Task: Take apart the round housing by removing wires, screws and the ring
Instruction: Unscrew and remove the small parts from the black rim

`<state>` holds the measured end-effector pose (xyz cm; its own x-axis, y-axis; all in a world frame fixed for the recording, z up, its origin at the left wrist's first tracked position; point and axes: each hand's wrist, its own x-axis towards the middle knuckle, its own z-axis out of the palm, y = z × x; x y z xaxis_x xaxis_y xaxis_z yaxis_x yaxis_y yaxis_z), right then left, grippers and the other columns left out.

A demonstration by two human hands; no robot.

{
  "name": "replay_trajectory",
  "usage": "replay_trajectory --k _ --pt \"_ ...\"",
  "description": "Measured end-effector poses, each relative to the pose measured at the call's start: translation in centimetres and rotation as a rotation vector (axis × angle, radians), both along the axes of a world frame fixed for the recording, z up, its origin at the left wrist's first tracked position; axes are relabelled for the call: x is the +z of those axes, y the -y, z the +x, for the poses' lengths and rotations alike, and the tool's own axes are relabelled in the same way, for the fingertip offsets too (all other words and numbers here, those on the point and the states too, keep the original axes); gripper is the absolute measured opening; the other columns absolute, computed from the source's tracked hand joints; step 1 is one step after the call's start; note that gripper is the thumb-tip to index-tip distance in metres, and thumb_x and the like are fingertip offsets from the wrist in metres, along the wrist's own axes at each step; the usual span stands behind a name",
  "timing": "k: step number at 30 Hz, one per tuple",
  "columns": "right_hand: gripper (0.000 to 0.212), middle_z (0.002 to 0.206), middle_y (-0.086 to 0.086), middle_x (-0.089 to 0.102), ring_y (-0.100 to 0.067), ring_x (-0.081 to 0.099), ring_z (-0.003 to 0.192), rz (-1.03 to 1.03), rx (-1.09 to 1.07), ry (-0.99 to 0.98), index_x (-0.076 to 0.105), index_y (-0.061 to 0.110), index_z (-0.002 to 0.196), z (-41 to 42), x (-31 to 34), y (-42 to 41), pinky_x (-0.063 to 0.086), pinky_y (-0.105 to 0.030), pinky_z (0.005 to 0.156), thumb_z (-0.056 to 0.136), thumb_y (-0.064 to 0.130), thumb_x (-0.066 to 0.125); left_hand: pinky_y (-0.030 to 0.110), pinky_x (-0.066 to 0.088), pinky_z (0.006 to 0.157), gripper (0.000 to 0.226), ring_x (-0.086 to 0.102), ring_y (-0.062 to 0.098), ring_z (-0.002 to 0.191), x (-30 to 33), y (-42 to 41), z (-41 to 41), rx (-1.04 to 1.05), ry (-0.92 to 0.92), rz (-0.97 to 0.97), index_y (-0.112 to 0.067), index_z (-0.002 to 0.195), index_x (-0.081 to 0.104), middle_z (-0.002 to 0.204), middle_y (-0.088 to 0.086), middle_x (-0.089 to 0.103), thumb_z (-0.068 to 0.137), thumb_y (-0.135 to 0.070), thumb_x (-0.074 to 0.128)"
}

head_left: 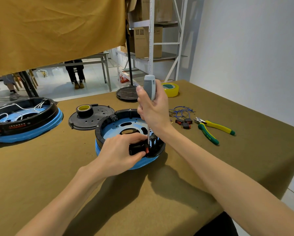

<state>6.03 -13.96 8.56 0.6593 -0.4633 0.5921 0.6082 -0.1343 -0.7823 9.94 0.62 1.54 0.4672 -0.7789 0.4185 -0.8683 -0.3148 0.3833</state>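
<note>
The round housing [115, 126], black ring on a blue body, stands in the middle of the table. My right hand [153, 108] grips a grey-handled screwdriver [150, 86] held upright, its shaft reaching down into the housing's near rim. My left hand [120, 152] pinches the black switch block [137, 149] with a red rocker switch at that near rim, thumb outside and fingers inside. Removed blue wires [182, 110] and loose red switches [184, 122] lie to the right of the housing.
A second housing [23, 121] with white wires sits at the left. A black round cover [91, 120] with a tape roll [84, 109] on it lies behind. Yellow-green pliers [214, 129] lie at the right, yellow tape [170, 89] farther back. A person's legs stand in the background.
</note>
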Motion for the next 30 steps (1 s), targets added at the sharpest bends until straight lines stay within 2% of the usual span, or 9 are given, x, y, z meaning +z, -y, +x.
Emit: replay_trajectory --k 5,9,12,17,20,23,28,30 --pt "0.011 0.07 0.002 0.041 -0.004 0.038 0.045 -0.04 0.025 -0.074 0.045 0.01 0.101 0.7 0.6 0.2 0.034 -0.017 0.038 0.104 0.01 0.055 0.03 0.059 0.088 0.045 0.068 0.002 0.108 -0.1 0.1 0.2 0.004 0.018 0.019 -0.041 0.132 0.062 0.115 -0.023 0.073 0.087 -0.045 0.068" --pt "0.01 0.066 0.012 0.045 -0.005 0.038 0.045 -0.049 0.053 -0.017 0.046 0.012 0.102 0.0 -0.1 0.5 0.035 -0.018 0.039 0.105 0.011 0.055 0.025 0.058 0.085 0.043 0.067 0.0 0.105 -0.1 0.0 0.4 0.007 0.023 0.022 -0.042 0.132 0.063 0.116 -0.022 0.072 0.089 -0.045 0.07" --pt "0.011 0.069 0.007 0.044 -0.005 0.039 0.047 -0.047 0.024 0.003 0.046 0.014 0.1 0.0 -0.4 0.4 0.036 -0.018 0.039 0.104 0.012 0.056 0.024 0.058 0.082 0.043 0.067 0.0 0.102 -0.2 0.1 0.4 0.004 0.029 0.013 -0.041 0.131 0.064 0.113 -0.022 0.073 0.088 -0.046 0.068" --pt "0.01 0.064 -0.002 0.036 -0.02 0.028 0.051 -0.049 0.019 -0.186 0.05 0.016 0.097 1.7 0.3 -0.7 0.028 -0.03 0.043 0.104 0.014 0.057 0.025 0.057 0.083 0.045 0.066 0.001 0.103 -0.2 0.2 0.2 0.006 0.017 -0.02 -0.036 0.126 0.07 0.118 -0.021 0.072 0.084 -0.05 0.062" --pt "0.009 0.067 0.003 0.04 -0.009 0.035 0.047 -0.041 0.039 -0.093 0.049 0.015 0.099 0.6 0.2 0.0 0.034 -0.021 0.039 0.104 0.012 0.056 0.027 0.059 0.077 0.044 0.063 -0.005 0.099 0.0 0.2 0.4 0.013 0.008 -0.018 -0.041 0.126 0.069 0.114 -0.027 0.069 0.084 -0.05 0.062" --pt "0.011 0.069 -0.001 0.039 -0.008 0.035 0.046 -0.01 0.013 -0.033 0.045 0.01 0.1 -0.9 -0.4 0.6 0.034 -0.02 0.039 0.105 0.01 0.054 0.028 0.059 0.078 0.047 0.062 -0.006 0.098 0.1 0.1 0.4 0.004 -0.029 -0.009 -0.044 0.129 0.067 0.112 -0.027 0.07 0.083 -0.053 0.061" --pt "0.014 0.07 -0.004 0.039 -0.01 0.035 0.045 0.018 -0.054 -0.001 0.045 0.01 0.098 -0.8 -1.2 0.4 0.035 -0.02 0.039 0.104 0.014 0.057 0.009 0.049 0.071 0.059 0.062 -0.008 0.092 0.0 0.0 -0.3 0.02 0.011 -0.035 -0.041 0.126 0.069 0.103 -0.029 0.069 0.078 -0.073 0.058" --pt "0.01 0.072 -0.003 0.043 -0.011 0.039 0.048 -0.049 -0.031 -0.078 0.05 0.011 0.099 0.4 -1.0 -0.3 0.037 -0.021 0.04 0.103 0.014 0.059 0.01 0.049 0.074 0.059 0.062 -0.009 0.094 0.0 0.2 -0.4 0.031 0.017 -0.044 -0.039 0.123 0.071 0.106 -0.027 0.071 0.077 -0.073 0.058"
